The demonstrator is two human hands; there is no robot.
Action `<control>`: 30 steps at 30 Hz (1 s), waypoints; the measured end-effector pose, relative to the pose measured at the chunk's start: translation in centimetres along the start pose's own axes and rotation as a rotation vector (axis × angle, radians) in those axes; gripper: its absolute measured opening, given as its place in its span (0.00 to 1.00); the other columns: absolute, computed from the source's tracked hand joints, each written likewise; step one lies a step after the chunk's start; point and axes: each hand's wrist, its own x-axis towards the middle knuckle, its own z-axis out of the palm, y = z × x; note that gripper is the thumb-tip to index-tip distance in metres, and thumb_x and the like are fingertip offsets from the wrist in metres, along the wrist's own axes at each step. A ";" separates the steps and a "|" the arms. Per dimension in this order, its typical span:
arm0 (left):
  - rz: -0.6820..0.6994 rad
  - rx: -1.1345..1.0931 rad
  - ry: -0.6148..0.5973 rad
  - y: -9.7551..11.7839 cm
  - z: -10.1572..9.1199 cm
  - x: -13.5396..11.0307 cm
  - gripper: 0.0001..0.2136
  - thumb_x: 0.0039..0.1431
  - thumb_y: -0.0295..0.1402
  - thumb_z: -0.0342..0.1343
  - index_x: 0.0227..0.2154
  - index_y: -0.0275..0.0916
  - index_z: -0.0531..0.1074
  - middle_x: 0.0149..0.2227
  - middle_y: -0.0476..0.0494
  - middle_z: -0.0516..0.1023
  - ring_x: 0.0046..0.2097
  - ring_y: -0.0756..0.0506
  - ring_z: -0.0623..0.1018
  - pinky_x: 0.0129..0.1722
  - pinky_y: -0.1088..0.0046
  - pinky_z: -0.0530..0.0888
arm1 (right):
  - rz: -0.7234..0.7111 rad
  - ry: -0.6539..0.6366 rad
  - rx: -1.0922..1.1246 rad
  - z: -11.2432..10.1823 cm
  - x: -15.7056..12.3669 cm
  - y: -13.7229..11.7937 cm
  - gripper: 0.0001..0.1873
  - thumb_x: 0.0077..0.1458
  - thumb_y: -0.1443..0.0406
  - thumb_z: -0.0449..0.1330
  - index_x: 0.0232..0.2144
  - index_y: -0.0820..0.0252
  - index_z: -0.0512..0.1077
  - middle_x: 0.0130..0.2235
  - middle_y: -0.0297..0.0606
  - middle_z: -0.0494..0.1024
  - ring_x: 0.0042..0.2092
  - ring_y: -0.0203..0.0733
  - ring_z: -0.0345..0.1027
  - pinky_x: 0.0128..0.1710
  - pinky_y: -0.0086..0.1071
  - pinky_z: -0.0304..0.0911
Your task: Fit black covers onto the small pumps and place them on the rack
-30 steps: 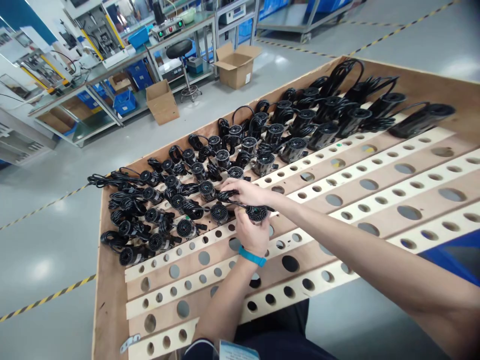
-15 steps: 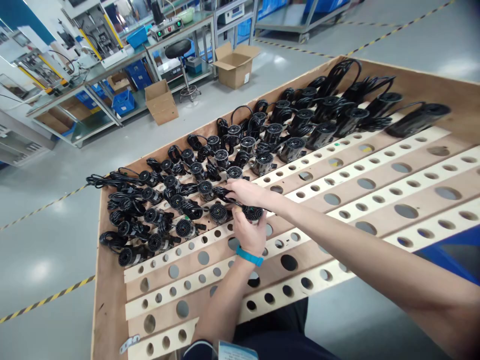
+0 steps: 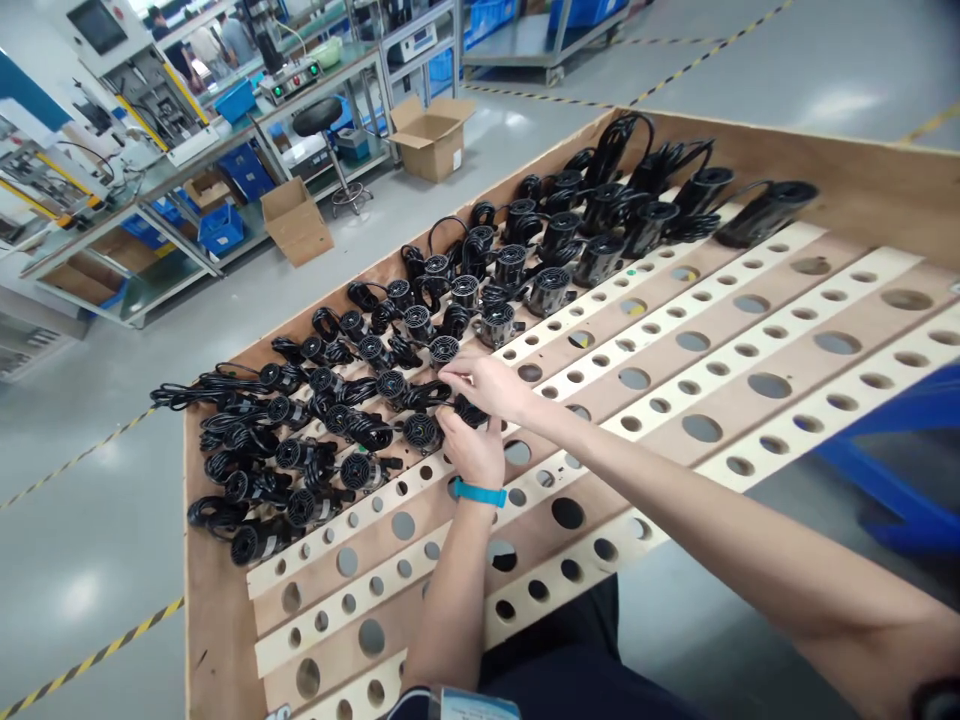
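Observation:
My left hand (image 3: 472,450), with a teal band at the wrist, is wrapped round a black cylindrical motor unit (image 3: 470,411), mostly hidden by my hands. Just above it, my right hand (image 3: 491,387) has its fingers pinched together beside a coiled black cable (image 3: 427,396); the fingertips partly hide what they grip. Close to the left fingers stands another black motor unit (image 3: 421,432) with a round grille top. Many more such units, each with a bundled cable, fill the far and left parts of a wooden crate (image 3: 217,640).
Pale slatted strips (image 3: 660,405) with rows of round holes cross the near and right parts of the crate. Beyond its far wall are open cardboard boxes (image 3: 431,140), a black stool (image 3: 316,117) and workbenches (image 3: 176,165). A blue frame (image 3: 885,470) stands below at right.
The view has shifted, so the crate sits further left. Both hands stay close together at the same motor unit, now lower and more covered by the fingers.

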 end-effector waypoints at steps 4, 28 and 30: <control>0.032 0.016 -0.048 0.6 0.2 0.2 0.25 0.62 0.39 0.62 0.56 0.32 0.62 0.56 0.23 0.72 0.52 0.31 0.80 0.45 0.59 0.77 | 0.145 0.330 0.153 0.1 -4.6 0.3 0.18 0.69 0.55 0.53 0.46 0.59 0.77 0.47 0.46 0.78 0.47 0.49 0.74 0.49 0.42 0.70; 0.351 -0.126 -0.031 0.3 -5.1 -1.4 0.22 0.68 0.33 0.51 0.63 0.34 0.63 0.56 0.26 0.71 0.43 0.44 0.78 0.49 0.62 0.77 | 0.023 0.053 0.335 -0.1 -5.8 3.8 0.29 0.59 0.66 0.65 0.62 0.60 0.66 0.58 0.50 0.74 0.57 0.51 0.70 0.58 0.45 0.66; 0.417 -0.090 0.026 0.8 -6.6 -0.2 0.18 0.69 0.35 0.52 0.58 0.35 0.69 0.54 0.28 0.74 0.47 0.42 0.78 0.50 0.61 0.77 | 0.027 0.043 0.311 -0.2 -5.9 3.9 0.31 0.59 0.67 0.65 0.63 0.60 0.65 0.58 0.50 0.74 0.58 0.51 0.70 0.59 0.45 0.66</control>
